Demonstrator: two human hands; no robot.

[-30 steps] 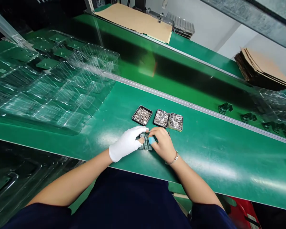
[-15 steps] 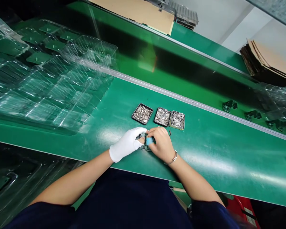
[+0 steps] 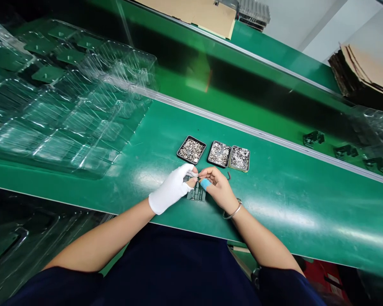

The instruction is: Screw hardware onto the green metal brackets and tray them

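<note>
The grey-green slotted plastic-looking block (image 3: 196, 194) lies just bodyward of white-gloved left hand (image 3: 172, 188) and blue-taped right hand (image 3: 222, 190) — each grip curled nearly together, hold unclear.

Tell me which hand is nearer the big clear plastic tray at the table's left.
Left. The gloved left hand is right of the clear plastic tray, apart from it; the right hand is farther right, beyond the left.
</note>
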